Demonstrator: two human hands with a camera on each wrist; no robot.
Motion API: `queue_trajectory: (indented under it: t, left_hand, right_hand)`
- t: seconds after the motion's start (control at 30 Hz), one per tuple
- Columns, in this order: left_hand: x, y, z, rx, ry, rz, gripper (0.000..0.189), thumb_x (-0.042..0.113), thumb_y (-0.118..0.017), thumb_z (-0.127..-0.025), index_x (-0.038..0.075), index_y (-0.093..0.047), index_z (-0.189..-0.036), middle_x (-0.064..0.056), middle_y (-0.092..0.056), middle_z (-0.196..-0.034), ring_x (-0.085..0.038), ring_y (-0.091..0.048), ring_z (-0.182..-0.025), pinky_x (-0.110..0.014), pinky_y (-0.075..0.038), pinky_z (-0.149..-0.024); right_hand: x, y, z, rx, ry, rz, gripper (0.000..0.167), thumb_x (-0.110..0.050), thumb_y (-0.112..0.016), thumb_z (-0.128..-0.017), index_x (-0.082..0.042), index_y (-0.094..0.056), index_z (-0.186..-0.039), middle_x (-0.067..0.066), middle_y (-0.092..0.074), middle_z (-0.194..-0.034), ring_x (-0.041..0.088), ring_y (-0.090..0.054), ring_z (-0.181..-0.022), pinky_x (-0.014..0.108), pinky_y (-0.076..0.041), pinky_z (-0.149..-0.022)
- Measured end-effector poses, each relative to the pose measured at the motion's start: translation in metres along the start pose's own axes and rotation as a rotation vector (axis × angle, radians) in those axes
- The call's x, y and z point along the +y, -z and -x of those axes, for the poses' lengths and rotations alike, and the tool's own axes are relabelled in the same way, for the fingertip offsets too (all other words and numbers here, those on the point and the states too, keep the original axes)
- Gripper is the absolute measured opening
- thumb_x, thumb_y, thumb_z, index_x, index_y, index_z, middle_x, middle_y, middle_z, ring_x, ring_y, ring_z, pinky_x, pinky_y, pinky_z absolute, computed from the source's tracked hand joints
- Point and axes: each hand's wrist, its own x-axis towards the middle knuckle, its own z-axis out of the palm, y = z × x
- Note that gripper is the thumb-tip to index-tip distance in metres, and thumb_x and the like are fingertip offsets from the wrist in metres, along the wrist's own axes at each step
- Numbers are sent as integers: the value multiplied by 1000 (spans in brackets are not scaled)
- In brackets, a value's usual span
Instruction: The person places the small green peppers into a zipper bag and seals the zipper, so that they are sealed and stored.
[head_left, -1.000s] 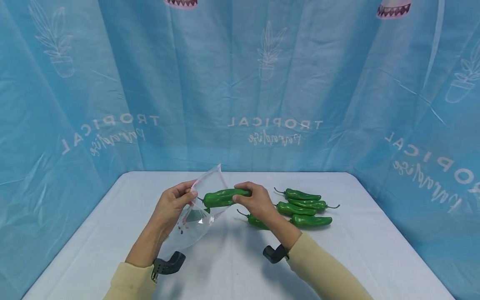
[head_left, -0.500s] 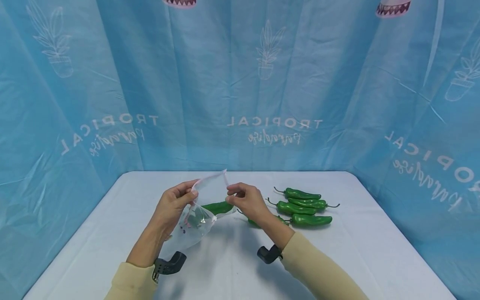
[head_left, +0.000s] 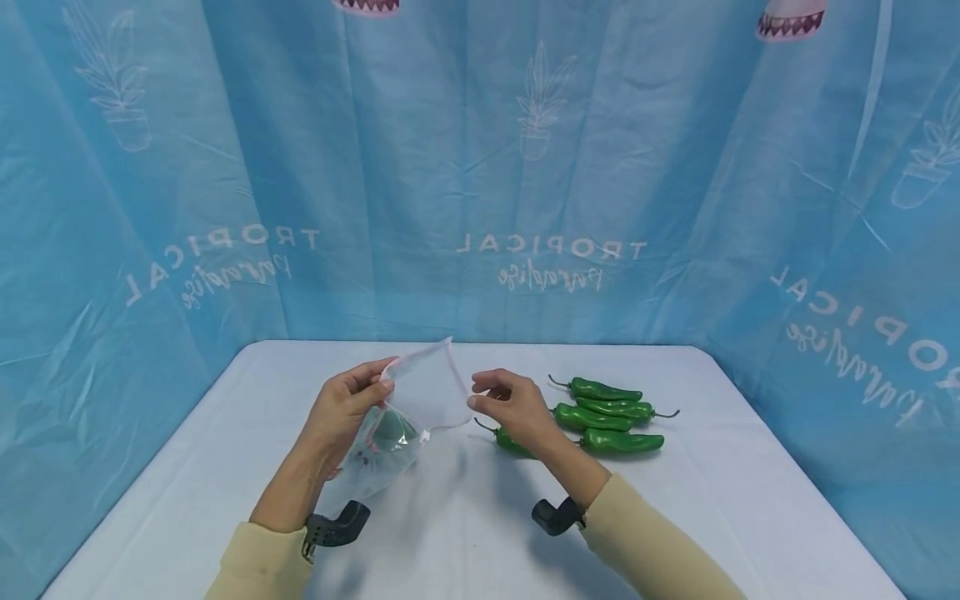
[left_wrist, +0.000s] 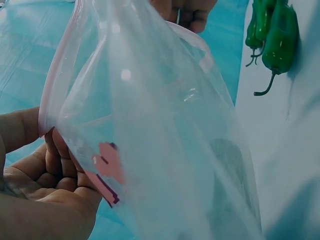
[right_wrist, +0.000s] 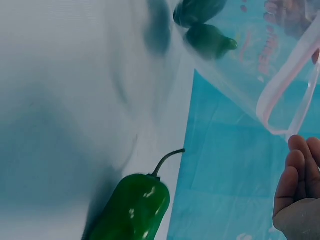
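Observation:
A clear zip bag (head_left: 427,387) with a pink-edged mouth hangs open in front of me. My left hand (head_left: 348,408) pinches its left rim between thumb and fingers. Inside the bag lie green peppers (right_wrist: 210,41), seen dimly through the plastic. My right hand (head_left: 513,408) holds nothing; its loosely bent fingertips are right at the far edge of the mouth. Just beyond that hand, several glossy green peppers (head_left: 622,442) lie on the table, one partly hidden behind it. The left wrist view shows pink print (left_wrist: 107,162) on the bag.
A white table (head_left: 450,542) stretches under both hands. Blue curtains (head_left: 420,167) with white lettering enclose it at the back and sides. A black wrist camera (head_left: 341,525) sits on each forearm.
My right hand has put a green pepper into the bag, let go of it and drawn back slightly right. The pepper has slid down inside. The left hand keeps its grip on the rim.

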Motion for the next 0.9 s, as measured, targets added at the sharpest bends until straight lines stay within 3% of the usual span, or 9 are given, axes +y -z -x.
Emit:
queue_trajectory:
  t: [0.37,0.5,0.63,0.9]
  left_hand:
    - [1,5,0,2,-17,-11,45,26,-59,-93,5,-53,-132,8,-60,-98,-10,-51,-88,-23,-44,-85]
    - [3,7,1,-1,-17,-13,45,27,-59,-93,5,-52,-132,5,-59,-101,-10,-51,-88,-24,-43,-85]
    - [5,8,2,13,5,-24,46,27,-60,-93,6,-52,-133,6,-59,-100,-11,-51,-89,-23,-43,-84]
    - [5,9,3,17,12,-17,46,25,-59,-93,4,-51,-133,4,-58,-100,-10,-50,-88,-22,-44,-83]
  right_hand:
    - [27,21,13,36,-69,23,36,-32,-74,-79,-21,-66,-113,-3,-67,-102,13,-59,-89,26,-50,-77]
    - [40,28,18,42,-95,43,36,-31,-74,-80,-21,-66,-114,2,-68,-105,13,-59,-90,27,-49,-78]
    - [50,35,23,46,-104,65,36,-29,-74,-80,-20,-66,-114,7,-68,-110,14,-60,-94,31,-49,-84]
    - [69,44,29,55,-137,123,38,-28,-74,-80,-16,-65,-115,4,-69,-110,21,-61,-107,41,-47,-95]
